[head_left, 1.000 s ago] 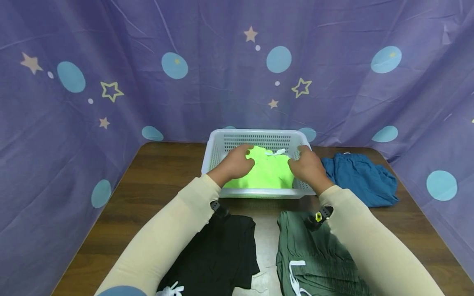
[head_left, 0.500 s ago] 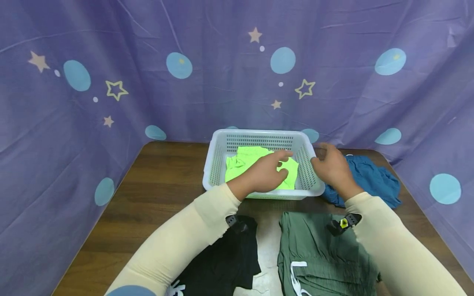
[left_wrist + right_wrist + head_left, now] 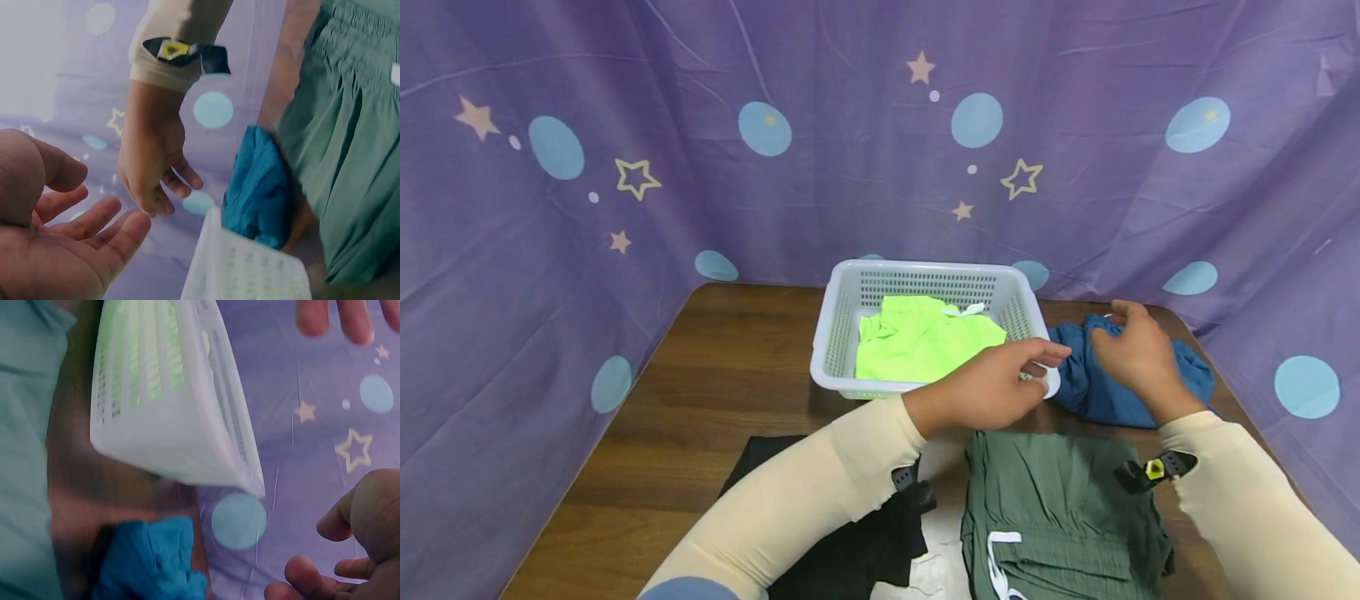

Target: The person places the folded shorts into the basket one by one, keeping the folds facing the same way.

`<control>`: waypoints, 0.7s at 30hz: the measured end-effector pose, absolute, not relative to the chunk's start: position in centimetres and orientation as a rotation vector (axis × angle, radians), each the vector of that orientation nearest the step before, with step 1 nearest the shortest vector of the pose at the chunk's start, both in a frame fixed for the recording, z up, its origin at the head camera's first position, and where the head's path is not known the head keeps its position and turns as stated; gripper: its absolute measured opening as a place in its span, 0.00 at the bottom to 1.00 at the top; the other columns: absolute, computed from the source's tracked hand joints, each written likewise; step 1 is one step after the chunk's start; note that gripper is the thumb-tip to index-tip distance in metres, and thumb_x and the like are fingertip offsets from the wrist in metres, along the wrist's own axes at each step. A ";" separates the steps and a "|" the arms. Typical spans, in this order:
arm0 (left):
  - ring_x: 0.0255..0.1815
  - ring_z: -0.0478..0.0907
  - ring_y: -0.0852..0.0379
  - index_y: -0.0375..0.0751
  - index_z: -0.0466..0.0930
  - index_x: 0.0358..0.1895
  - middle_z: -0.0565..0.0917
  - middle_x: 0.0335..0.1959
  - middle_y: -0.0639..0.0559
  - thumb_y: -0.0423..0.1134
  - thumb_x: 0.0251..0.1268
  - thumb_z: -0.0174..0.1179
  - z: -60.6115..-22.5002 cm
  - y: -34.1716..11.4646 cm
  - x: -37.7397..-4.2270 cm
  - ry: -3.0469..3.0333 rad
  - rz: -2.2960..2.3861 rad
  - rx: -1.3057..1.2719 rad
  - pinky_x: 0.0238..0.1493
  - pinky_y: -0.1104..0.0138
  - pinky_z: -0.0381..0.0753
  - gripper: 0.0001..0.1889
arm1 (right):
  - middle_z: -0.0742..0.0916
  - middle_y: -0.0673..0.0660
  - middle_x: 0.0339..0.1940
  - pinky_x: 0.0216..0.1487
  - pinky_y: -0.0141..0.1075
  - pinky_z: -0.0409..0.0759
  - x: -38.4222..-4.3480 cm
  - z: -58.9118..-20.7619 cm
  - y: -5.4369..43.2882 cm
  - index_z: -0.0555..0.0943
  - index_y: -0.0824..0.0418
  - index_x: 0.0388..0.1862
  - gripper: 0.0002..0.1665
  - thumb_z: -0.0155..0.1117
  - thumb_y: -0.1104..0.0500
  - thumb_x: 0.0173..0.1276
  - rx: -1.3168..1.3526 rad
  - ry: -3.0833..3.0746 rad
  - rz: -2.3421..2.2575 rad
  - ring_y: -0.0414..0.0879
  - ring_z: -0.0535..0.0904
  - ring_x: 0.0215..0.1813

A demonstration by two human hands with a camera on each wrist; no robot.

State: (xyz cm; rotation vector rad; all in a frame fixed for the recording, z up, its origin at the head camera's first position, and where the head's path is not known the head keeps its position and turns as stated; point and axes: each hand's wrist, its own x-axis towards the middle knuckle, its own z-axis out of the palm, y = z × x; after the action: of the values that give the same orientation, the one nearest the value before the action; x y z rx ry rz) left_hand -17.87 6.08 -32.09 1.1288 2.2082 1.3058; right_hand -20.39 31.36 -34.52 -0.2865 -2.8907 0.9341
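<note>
My left hand [image 3: 996, 385] hovers over the near right corner of the white plastic basket [image 3: 829, 321], fingers loosely extended and holding nothing. Above the blue bundled garment [image 3: 1078, 379], to the basket's right, is my right hand [image 3: 1138, 358]; its thumb and fingers are spread apart with nothing between them. In the right wrist view, the blue garment [image 3: 150, 556] lies apart from that hand's fingers. Bright lime shorts [image 3: 917, 337] with a white drawstring bow lie inside the basket. Part of the blue garment is hidden behind my right hand.
Dark green elastic-waist garment [image 3: 1052, 492] with a white cord lies at the front right of the wooden table [image 3: 647, 442]. A black garment [image 3: 880, 542] lies front left, partly under my left arm. A purple curtain [image 3: 865, 167] hangs behind the table.
Both hands have left the lime shorts, which stay in the basket, and moved right. My right hand has reached over the blue garment; my left has crossed to the basket's right corner.
</note>
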 end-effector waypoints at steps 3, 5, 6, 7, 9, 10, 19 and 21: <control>0.67 0.73 0.62 0.46 0.66 0.76 0.75 0.70 0.55 0.33 0.81 0.49 -32.5 7.0 -17.4 2.188 1.258 1.139 0.60 0.76 0.71 0.24 | 0.70 0.78 0.71 0.56 0.67 0.69 -20.0 -34.8 32.7 0.53 0.74 0.80 0.40 0.48 0.54 0.77 -0.322 -2.895 0.907 0.77 0.66 0.65; 0.67 0.72 0.63 0.46 0.66 0.77 0.74 0.70 0.55 0.32 0.81 0.49 -32.9 7.6 -17.3 2.185 1.218 1.149 0.60 0.76 0.71 0.25 | 0.68 0.79 0.71 0.57 0.68 0.68 -19.8 -35.0 33.3 0.52 0.75 0.80 0.40 0.47 0.53 0.78 -0.345 -2.903 0.903 0.77 0.66 0.65; 0.67 0.72 0.64 0.46 0.65 0.77 0.74 0.71 0.56 0.32 0.81 0.48 -33.0 7.8 -17.2 2.180 1.198 1.147 0.60 0.76 0.70 0.25 | 0.68 0.79 0.71 0.57 0.68 0.68 -19.6 -35.1 33.6 0.52 0.75 0.79 0.40 0.47 0.53 0.78 -0.357 -2.903 0.900 0.77 0.66 0.66; 0.67 0.72 0.65 0.47 0.65 0.77 0.73 0.72 0.57 0.33 0.81 0.49 -33.2 8.0 -17.1 2.179 1.180 1.148 0.61 0.77 0.70 0.25 | 0.68 0.80 0.70 0.58 0.68 0.68 -19.5 -35.2 33.9 0.52 0.76 0.79 0.40 0.48 0.53 0.78 -0.370 -2.898 0.898 0.77 0.65 0.66; 0.68 0.71 0.66 0.47 0.64 0.77 0.72 0.73 0.58 0.33 0.81 0.49 -33.6 8.5 -16.9 2.179 1.149 1.149 0.61 0.77 0.70 0.25 | 0.69 0.80 0.70 0.59 0.68 0.67 -19.4 -35.5 34.5 0.53 0.76 0.79 0.40 0.48 0.54 0.77 -0.396 -2.895 0.895 0.77 0.65 0.66; 0.68 0.71 0.66 0.47 0.64 0.78 0.71 0.73 0.59 0.34 0.81 0.49 -33.8 8.7 -16.8 2.182 1.135 1.144 0.60 0.78 0.69 0.26 | 0.69 0.80 0.70 0.59 0.68 0.67 -19.3 -35.6 34.8 0.53 0.77 0.78 0.40 0.48 0.54 0.77 -0.407 -2.890 0.893 0.77 0.65 0.66; 0.66 0.71 0.69 0.43 0.64 0.77 0.73 0.71 0.56 0.35 0.79 0.49 -36.2 11.0 -16.2 2.235 1.025 1.194 0.58 0.82 0.67 0.26 | 0.69 0.84 0.66 0.61 0.66 0.66 -18.8 -37.8 38.8 0.56 0.80 0.75 0.39 0.48 0.56 0.75 -0.475 -2.848 0.903 0.78 0.65 0.66; 0.67 0.71 0.68 0.43 0.64 0.77 0.74 0.71 0.56 0.35 0.79 0.49 -36.8 11.4 -16.2 2.236 1.004 1.189 0.58 0.81 0.67 0.26 | 0.69 0.84 0.65 0.61 0.66 0.66 -18.7 -38.4 39.6 0.57 0.81 0.74 0.38 0.48 0.57 0.74 -0.478 -2.839 0.890 0.77 0.66 0.65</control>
State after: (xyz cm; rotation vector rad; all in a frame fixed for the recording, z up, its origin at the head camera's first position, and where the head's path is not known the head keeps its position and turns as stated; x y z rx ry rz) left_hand -16.19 11.40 -36.77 1.1889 2.2362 1.0043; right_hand -18.66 39.64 -38.38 -0.4779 -2.8386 0.8901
